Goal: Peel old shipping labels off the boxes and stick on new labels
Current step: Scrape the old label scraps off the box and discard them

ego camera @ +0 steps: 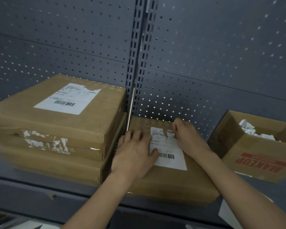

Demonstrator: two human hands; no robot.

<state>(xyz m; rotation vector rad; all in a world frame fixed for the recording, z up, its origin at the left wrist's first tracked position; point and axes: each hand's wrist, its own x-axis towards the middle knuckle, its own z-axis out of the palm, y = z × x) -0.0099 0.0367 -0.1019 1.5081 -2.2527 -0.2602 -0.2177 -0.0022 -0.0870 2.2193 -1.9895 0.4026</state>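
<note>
Your left hand [135, 152] lies flat and open on the flat box [172, 184], fingers spread, thumb resting on the left edge of the shipping label [170, 156] just beside its barcode. Your right hand [189, 138] is curled over the label's upper right corner, fingertips down on the paper. I cannot tell whether any of it is pinched between them. The label sits on top of the box, between your two hands, and its top edge is ragged with a torn notch.

The box lies on the dark shelf [23, 192], its front edge overhanging the lip. Just left of it, touching, stands a stack of boxes [56, 156]. The top one carries its own white label [68, 98], torn at the far corner, and the stack's front face shows scraps of white residue [46, 142].

To your right, apart from the box, sits an open carton [254, 157] with red lettering on its side and crumpled white paper [248, 128] inside. Grey pegboard [205, 47] backs the shelf, split by a slotted upright [137, 63].
</note>
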